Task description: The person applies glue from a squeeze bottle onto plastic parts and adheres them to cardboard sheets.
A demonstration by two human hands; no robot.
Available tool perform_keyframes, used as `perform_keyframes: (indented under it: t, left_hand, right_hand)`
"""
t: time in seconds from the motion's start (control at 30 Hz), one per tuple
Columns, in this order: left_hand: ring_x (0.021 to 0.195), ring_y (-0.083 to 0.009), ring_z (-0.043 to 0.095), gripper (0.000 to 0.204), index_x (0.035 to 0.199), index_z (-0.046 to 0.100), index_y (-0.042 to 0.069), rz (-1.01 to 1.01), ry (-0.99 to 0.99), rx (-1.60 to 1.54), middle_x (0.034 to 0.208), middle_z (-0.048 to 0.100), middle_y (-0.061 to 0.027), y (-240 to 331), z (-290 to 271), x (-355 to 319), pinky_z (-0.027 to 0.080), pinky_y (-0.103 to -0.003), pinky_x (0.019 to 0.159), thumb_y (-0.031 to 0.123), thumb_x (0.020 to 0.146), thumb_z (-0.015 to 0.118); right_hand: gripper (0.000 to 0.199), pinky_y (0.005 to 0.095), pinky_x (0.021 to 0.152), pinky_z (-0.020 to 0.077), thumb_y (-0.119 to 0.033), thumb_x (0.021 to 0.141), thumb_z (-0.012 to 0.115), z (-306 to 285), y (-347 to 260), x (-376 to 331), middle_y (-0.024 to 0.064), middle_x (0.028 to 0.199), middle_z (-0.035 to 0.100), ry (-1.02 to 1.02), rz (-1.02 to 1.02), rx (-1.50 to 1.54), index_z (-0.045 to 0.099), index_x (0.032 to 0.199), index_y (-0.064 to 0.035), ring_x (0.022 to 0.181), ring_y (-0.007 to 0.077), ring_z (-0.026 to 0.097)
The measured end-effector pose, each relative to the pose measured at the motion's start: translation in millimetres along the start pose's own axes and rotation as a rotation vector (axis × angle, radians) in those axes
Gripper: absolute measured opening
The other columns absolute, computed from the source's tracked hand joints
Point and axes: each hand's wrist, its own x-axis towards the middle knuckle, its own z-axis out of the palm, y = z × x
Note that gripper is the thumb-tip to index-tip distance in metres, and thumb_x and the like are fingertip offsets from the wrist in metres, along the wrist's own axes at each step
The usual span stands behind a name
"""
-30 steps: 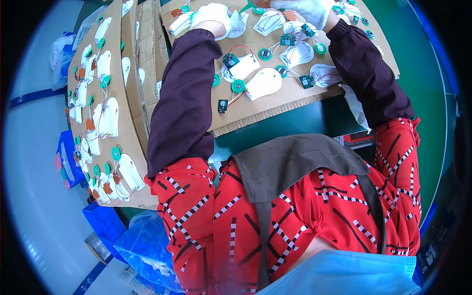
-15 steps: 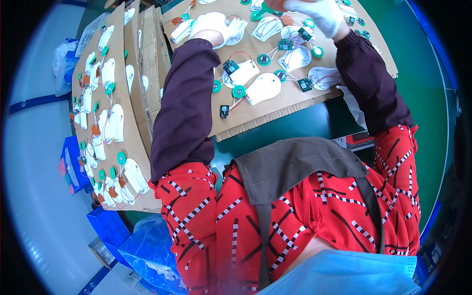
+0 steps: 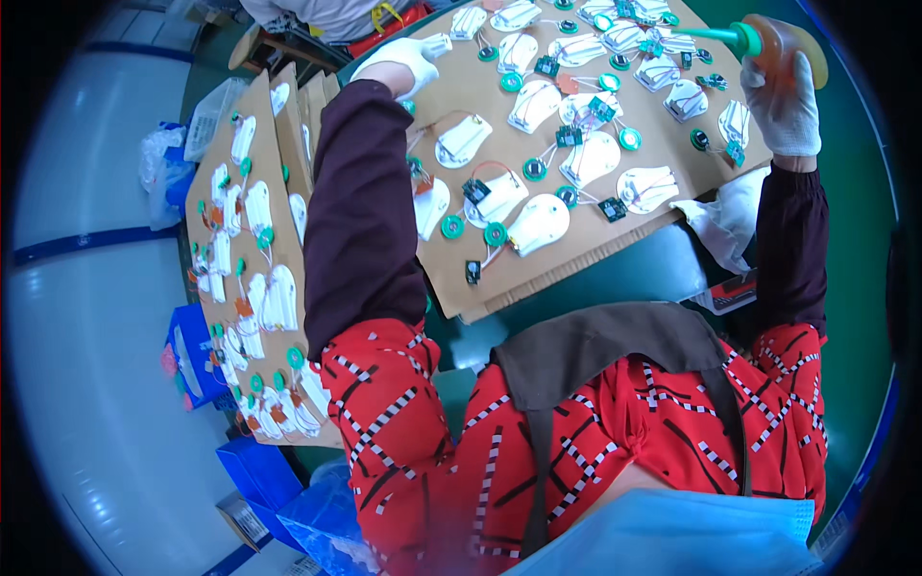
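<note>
My right hand (image 3: 783, 110), in a white glove, is wrapped round a squeeze bottle (image 3: 809, 56) of amber liquid at the upper right. The bottle lies tilted, its green cap (image 3: 745, 40) and long thin nozzle (image 3: 701, 34) pointing left over the cardboard. My left hand (image 3: 401, 65), also gloved in white, is at the cardboard's far left edge with its fingers stretched to the right. Nearby lies a white plastic shell (image 3: 465, 140) with wires. More shells, green-rimmed round parts (image 3: 495, 234) and small green circuit boards (image 3: 612, 208) are joined by thin wires across the sheet.
The brown cardboard sheet (image 3: 576, 259) lies on a green table (image 3: 634, 274). Further left, another cardboard sheet (image 3: 279, 192) bears several similar wired shells. White cloth (image 3: 720, 226) hangs at the near right edge. Blue bins (image 3: 254, 480) stand at lower left; a person (image 3: 327, 17) is beyond the table.
My right hand has moved right with the squeeze bottle, which now shows whole. My left hand has drawn left, away from the shell it was over. The view has shifted, showing more beyond the table.
</note>
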Motion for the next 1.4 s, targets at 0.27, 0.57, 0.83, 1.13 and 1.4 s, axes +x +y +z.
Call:
perform_keyframes:
  t: [0.27,0.57,0.83,1.13,1.4]
  left_hand:
    - [0.100,-0.0308,0.063,0.025,0.106,0.069,0.015,-0.172,0.181,0.242,0.106,0.066,-0.0144,-30.2,33.3,71.0,0.049,-0.040,0.088,0.022,0.084,0.059]
    - [0.096,-0.0301,0.066,0.021,0.102,0.068,0.007,-0.182,0.264,0.288,0.106,0.065,-0.0153,-8.2,43.6,45.7,0.053,-0.040,0.081,0.017,0.085,0.060]
    - [0.100,-0.0372,0.061,0.029,0.106,0.059,0.005,-0.141,0.262,0.011,0.105,0.064,-0.0209,-8.4,39.6,39.5,0.048,-0.045,0.085,0.027,0.090,0.050]
    - [0.101,-0.0368,0.062,0.052,0.119,0.050,0.006,-0.124,0.297,0.006,0.107,0.065,-0.0212,-3.8,42.9,50.5,0.049,-0.043,0.087,0.041,0.082,0.063]
    - [0.105,-0.0318,0.062,0.057,0.121,0.057,0.006,-0.164,0.211,0.028,0.114,0.063,-0.0188,2.7,35.5,49.3,0.049,-0.040,0.089,0.048,0.082,0.063]
  right_hand:
    - [0.039,0.0256,0.070,0.0458,-0.032,0.096,0.055,14.7,33.0,13.4,0.0053,0.118,0.056,0.102,-0.023,-0.136,0.047,0.127,-0.0107,0.090,0.0134,0.055]
    - [0.032,0.0341,0.080,0.0520,-0.020,0.086,0.067,128.8,101.5,72.4,0.0078,0.101,0.063,-0.060,-0.005,-0.146,0.056,0.113,-0.0048,0.090,0.0205,0.063]
    - [0.040,0.0290,0.076,0.0526,-0.013,0.076,0.078,135.4,145.4,101.1,0.0061,0.100,0.066,0.011,0.156,-0.747,0.060,0.111,-0.0035,0.090,0.0148,0.063]
    - [0.054,0.0316,0.088,0.0491,-0.011,0.070,0.082,129.5,208.2,124.2,0.0071,0.110,0.065,-0.307,0.002,-0.739,0.057,0.118,-0.0044,0.098,0.0152,0.062]
    - [0.059,0.0324,0.094,0.0456,-0.019,0.068,0.083,135.9,207.6,123.0,0.0088,0.112,0.063,-0.230,-0.142,-0.969,0.055,0.118,-0.0050,0.103,0.0196,0.059]
